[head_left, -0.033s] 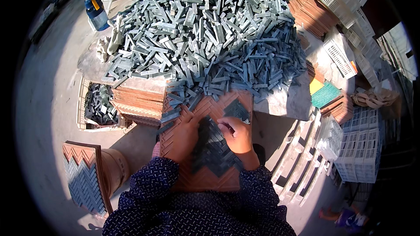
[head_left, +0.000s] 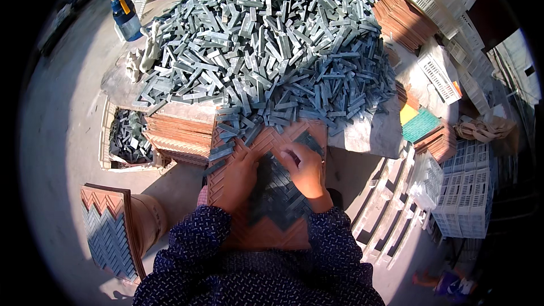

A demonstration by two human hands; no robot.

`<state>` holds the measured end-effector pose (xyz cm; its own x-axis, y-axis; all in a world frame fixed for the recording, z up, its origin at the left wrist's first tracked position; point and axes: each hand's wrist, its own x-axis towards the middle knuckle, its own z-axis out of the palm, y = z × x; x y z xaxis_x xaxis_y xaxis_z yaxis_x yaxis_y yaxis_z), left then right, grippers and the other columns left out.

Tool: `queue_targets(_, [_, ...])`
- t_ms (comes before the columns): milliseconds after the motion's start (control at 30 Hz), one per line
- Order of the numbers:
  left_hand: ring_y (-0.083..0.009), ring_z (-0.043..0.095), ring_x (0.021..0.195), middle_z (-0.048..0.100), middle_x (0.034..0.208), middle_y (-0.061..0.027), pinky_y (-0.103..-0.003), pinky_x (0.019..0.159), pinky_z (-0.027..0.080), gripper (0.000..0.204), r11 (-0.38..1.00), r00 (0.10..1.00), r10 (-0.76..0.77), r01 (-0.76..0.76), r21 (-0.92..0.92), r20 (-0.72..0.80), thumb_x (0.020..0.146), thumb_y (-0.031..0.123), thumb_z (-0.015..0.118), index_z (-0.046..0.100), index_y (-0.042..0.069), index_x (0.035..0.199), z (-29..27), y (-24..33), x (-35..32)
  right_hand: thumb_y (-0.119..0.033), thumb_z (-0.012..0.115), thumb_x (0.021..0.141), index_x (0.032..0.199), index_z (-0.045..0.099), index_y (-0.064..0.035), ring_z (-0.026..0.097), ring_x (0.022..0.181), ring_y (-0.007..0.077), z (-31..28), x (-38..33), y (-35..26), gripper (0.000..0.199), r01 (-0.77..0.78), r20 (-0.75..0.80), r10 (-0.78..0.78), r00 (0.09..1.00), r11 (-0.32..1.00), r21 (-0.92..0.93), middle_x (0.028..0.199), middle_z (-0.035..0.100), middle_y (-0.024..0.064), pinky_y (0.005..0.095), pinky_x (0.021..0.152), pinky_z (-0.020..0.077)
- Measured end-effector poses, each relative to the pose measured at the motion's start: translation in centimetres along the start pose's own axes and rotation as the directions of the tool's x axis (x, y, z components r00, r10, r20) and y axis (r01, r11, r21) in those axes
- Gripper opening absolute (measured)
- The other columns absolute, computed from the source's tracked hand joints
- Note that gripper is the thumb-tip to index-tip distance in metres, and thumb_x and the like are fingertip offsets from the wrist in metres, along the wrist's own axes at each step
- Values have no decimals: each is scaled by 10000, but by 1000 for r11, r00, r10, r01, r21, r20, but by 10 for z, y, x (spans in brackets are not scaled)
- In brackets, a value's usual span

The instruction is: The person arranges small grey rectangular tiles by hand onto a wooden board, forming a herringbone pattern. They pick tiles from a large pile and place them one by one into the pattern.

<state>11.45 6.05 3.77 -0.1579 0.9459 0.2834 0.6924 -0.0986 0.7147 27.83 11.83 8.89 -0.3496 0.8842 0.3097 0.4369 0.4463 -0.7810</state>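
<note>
The right hand (head_left: 308, 171) partly hides the dark strips (head_left: 276, 194) on the board (head_left: 290, 240).

Navy sleeves (head_left: 195, 239) — white-flecked, loose

Directly before the person lies a board (head_left: 266, 240), strips set across its middle and loose ones on its far left corner. Beyond its far edge, a pile of strips (head_left: 266, 39) covers most of the bench (head_left: 368, 136). Just left of the board sits a stack of boards (head_left: 178, 133); left of that, a crate (head_left: 104, 136) holds more strips. Nearer the person on the left, more boards (head_left: 105, 238) stand against a drum (head_left: 152, 218). A bottle (head_left: 126, 20) is behind the bench's left end. Right of the board, a pallet (head_left: 385, 204) lies on the floor, stacked crates (head_left: 462, 198) beyond it.
</note>
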Motion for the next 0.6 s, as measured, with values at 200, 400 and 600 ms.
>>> queue_targets(200, [-380, 587, 796, 541, 935, -147, -435, 672, 489, 237, 999, 995, -4, 10, 51, -102, 816, 81, 603, 518, 34, 1032, -16, 3, 17, -22, 619, 784, 1013, 587, -40, 573, 935, 358, 29, 66, 16, 232, 150, 52, -141, 989, 948, -281, 1003, 568, 132, 418, 764, 474])
queue_targets(400, [-303, 626, 757, 540, 911, -117, -405, 594, 516, 151, 965, 1000, 0, 6, 261, -25, 818, 84, 571, 478, 59, 935, -4, -6, 28, -15, 621, 764, 946, 612, -45, 597, 868, 315, 16, 71, 32, 184, 192, 157, -156, 975, 949, -248, 924, 610, 113, 374, 735, 487])
queue_targets(600, [-305, 627, 749, 560, 853, -122, -406, 583, 514, 104, 977, 1000, -16, 18, 214, -8, 816, 72, 561, 499, 53, 898, 3, -14, 24, -14, 594, 833, 986, 613, 12, 604, 652, 94, -7, 65, 23, 156, -180, 379, 135, 916, 980, 86, 785, 640, 45, 240, 608, 483])
